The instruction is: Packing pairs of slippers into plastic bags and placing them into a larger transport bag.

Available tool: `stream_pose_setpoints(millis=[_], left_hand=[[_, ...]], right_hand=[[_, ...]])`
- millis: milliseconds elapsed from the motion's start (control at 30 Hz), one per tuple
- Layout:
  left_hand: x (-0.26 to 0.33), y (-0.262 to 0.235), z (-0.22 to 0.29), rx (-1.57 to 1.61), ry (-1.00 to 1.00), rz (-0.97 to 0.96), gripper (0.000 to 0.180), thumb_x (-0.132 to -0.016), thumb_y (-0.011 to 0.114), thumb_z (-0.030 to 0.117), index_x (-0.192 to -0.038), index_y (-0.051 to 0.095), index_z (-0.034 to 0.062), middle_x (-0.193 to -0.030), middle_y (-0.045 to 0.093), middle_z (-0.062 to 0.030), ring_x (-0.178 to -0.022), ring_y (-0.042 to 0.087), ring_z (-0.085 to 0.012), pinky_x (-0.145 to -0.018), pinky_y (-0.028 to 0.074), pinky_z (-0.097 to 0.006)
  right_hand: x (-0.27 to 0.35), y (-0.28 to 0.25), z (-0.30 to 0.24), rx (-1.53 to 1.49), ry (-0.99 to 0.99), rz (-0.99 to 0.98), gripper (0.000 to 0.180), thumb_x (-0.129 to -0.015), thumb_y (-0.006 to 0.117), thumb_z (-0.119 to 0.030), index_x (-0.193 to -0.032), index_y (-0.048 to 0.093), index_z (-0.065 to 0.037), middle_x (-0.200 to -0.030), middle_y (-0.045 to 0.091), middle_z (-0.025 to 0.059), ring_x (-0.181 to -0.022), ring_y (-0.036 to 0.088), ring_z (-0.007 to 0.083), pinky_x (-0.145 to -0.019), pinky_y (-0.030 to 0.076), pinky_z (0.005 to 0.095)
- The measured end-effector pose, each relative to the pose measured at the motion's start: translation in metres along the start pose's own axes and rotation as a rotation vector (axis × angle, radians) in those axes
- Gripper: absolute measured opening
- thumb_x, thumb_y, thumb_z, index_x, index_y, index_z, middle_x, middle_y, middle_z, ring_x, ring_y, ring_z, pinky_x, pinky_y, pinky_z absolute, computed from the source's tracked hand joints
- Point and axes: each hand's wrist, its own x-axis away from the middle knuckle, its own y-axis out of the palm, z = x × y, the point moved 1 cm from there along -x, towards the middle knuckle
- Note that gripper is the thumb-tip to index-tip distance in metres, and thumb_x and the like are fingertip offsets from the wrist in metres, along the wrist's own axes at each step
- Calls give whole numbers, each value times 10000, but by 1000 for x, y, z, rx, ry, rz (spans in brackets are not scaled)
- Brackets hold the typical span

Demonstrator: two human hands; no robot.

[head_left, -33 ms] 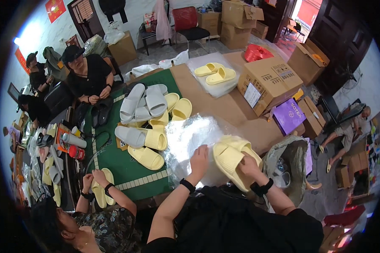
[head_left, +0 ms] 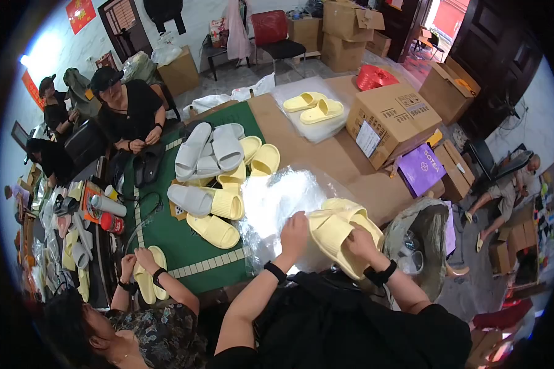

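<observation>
1. So, a pair of pale yellow slides (head_left: 338, 230) is held at the near right edge of the table (head_left: 351, 166), stacked together and partly hanging over that edge.
2. The right hand (head_left: 358, 241) is clamped on the pair from the near side, fingers curled over the strap area. A black wristband is worn on that wrist.
3. The left hand (head_left: 294, 235) is laid on the clear plastic bag (head_left: 277, 203) just left of the slides, with its fingertips touching the slides' left edge. Whether the bag is pinched or only pressed flat can't be told from this view.
4. The bag is spread crinkled on the table, between the held slides and the green mat (head_left: 191, 252).
5. A pile of grey and yellow slides (head_left: 218, 166) is heaped on the mat, further left and a bit farther away.
6. Another yellow pair in plastic (head_left: 314, 107) is set at the far side of the table, with a cardboard box (head_left: 394, 114) just to its right.
7. A bin lined with plastic (head_left: 421, 237) is seen just right of the held slides, below the table edge.
8. At the near left, a yellow slide (head_left: 146, 277) is gripped by another person's hands (head_left: 143, 265).
</observation>
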Motion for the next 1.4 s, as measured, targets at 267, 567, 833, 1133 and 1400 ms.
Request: stream_pose_setpoints(millis=[267, 567, 833, 1133, 1400], left_hand=[[33, 19, 35, -56, 562, -276, 217, -758, 502, 66, -972, 514, 29, -1180, 487, -153, -1156, 415, -315, -1036, 202, -523], [10, -13, 82, 511, 221, -473, 131, -871, 464, 90, -976, 503, 23, -1096, 538, -157, -1051, 482, -336, -941, 329, -429], [-17, -50, 69, 232, 216, -12, 89, -795, 536, 20, -881, 512, 13, -924, 552, -141, -829, 544, -316, -684, 446, -370], [-12, -47, 113, 206, 467, 22, 121, -771, 572, 31, -887, 537, 21, -955, 574, -136, -893, 545, -308, -761, 443, -375], [-8, -64, 44, -50, 194, 7, 92, -767, 576, 73, -857, 567, 57, -932, 586, -112, -847, 544, -297, -728, 420, -374]], right_hand=[[-28, 44, -17, -77, -131, 115, 135, -646, 602, -136, -712, 585, -20, -877, 552, 164, -828, 523, 347, -703, 432, 418], [-121, 69, -10, 184, -138, 227, 408, -722, 552, -357, -1074, 576, -151, -1160, 469, 155, -1042, 453, 327, -812, 359, 470], [-48, -3, -72, -326, -401, -541, 547, -683, 688, -181, -1163, 456, -55, -1071, 561, 200, -1032, 518, 323, -887, 389, 370], [-92, -1, 6, -207, 23, 184, 213, -823, 522, -159, -973, 603, -31, -947, 603, 162, -848, 564, 334, -722, 452, 404], [-141, -158, -49, 28, -75, 699, 158, -793, 511, -124, -841, 600, -3, -849, 584, 199, -800, 546, 380, -713, 432, 442]])
